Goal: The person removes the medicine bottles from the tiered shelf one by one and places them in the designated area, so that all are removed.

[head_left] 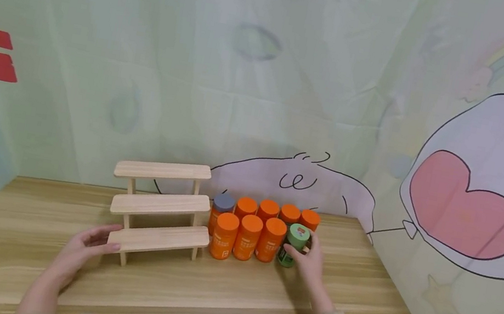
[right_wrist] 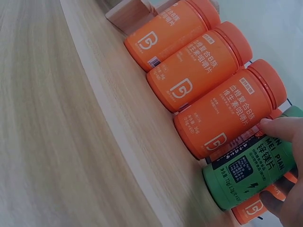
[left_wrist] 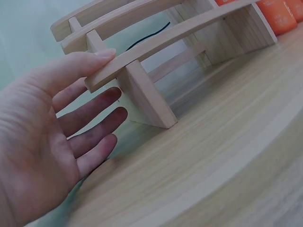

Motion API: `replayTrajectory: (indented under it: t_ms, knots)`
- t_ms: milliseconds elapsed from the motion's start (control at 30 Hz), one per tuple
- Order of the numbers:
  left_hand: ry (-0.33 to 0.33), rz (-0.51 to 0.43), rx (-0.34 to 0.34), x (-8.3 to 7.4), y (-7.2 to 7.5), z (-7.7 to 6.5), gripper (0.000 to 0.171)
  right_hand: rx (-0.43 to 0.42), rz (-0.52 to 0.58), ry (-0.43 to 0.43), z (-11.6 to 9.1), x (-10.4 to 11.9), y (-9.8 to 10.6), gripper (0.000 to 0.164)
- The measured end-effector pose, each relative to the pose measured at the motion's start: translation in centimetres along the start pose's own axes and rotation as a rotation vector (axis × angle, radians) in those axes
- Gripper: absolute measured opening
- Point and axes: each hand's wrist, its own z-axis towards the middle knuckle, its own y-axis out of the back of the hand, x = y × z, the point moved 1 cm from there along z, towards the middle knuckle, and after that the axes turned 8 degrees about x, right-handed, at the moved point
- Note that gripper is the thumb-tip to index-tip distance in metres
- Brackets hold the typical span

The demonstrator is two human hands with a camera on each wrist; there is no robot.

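Observation:
A three-tier wooden display stand (head_left: 158, 238) stands on the table at left. My left hand (head_left: 84, 248) pinches the left end of its lowest shelf, thumb (left_wrist: 102, 56) on top and index finger underneath; the other fingers spread below. With thumb and fingers round its sides, my right hand (head_left: 311, 258) grips a green supplement bottle (head_left: 286, 257) with a light green lid. That bottle stands upright at the right end of the front row, beside an orange bottle (right_wrist: 229, 111). In the right wrist view, fingers partly hide its upper part.
Orange-lidded bottles stand in two rows, with front ones (head_left: 223, 238) and back ones (head_left: 268, 210). One back bottle has a blue-grey lid (head_left: 224, 202), close to the stand's right side. Behind the wooden table (head_left: 187, 302) hangs a printed curtain (head_left: 184, 84).

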Motion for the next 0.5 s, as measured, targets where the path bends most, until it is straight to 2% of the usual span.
replayTrajectory:
  t_ms: [100,267,500]
  knots:
    - [0.021,0.069,0.015,-0.4,0.2,-0.1,0.061,-0.003,0.005,0.0,0.1,0.0,-0.1,0.068]
    - [0.06,0.209,0.082,-1.7,0.9,-0.4,0.066,-0.017,0.041,0.017,0.1,0.3,-0.2,0.068]
    - [0.025,0.466,0.152,-4.6,1.0,-0.1,0.062,-0.073,0.068,0.077,-0.1,1.5,0.8,0.054]
